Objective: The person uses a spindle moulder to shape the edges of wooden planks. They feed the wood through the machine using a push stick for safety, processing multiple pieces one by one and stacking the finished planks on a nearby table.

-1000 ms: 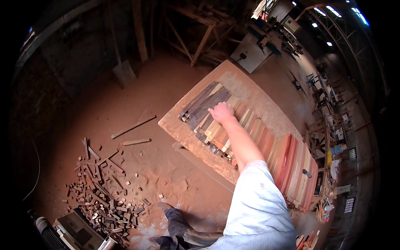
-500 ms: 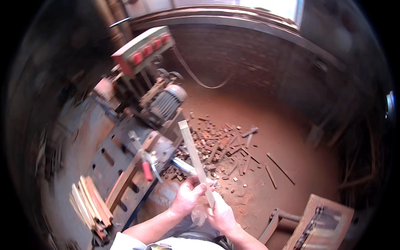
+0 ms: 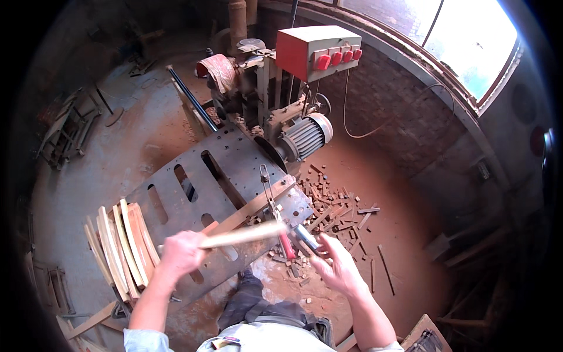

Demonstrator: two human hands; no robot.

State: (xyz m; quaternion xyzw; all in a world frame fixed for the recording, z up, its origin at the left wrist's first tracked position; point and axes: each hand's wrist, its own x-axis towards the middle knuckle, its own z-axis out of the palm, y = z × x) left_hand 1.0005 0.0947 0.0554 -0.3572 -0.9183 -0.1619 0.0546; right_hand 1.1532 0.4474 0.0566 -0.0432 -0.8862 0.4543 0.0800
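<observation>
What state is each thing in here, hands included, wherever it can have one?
Left hand: closed around one end of the pale wood strip.
Right hand: open, fingers apart.
Pale wood strip: held, motion-blurred.
Strips at left: bunched side by side.
Wood offcuts: scattered on the floor.
Red-handled clamp: locked or released, unclear.
Motor: running or stopped, cannot tell.

We've one long, narrow, pale-tan wooden strip (image 3: 246, 236), gripped nr. its left end in our left hand (image 3: 183, 254); approx. straight, it slants slightly up to the right (blurry, so grain's unclear), right end free, w/ slotted grey metal table (image 3: 175, 213) behind.
</observation>
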